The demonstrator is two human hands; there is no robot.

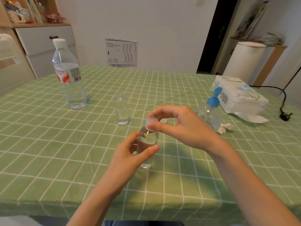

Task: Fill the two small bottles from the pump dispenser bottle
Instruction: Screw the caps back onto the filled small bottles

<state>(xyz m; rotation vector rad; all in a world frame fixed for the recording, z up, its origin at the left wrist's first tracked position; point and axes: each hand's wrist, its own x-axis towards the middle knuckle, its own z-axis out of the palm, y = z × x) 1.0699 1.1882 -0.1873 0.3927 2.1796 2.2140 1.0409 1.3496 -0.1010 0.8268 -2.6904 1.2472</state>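
Two hands work one small clear plastic bottle [147,144] near the middle of the green-checked table [65,152]: the left hand [130,154] wraps its body, the right hand [182,126] pinches the translucent cap [151,122] at its neck. The bottle looks nearly full, so capping seems the step. It wants a steady upright hold and the cap seated square before turning, lest liquid slop. A second small clear bottle [121,110] stands uncapped just beyond, the blue-topped pump dispenser bottle [211,110] to the right.

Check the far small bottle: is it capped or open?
Open. The far small bottle stands upright with a bare neck, no cap on it. The right hand pinches a cap atop the near bottle.
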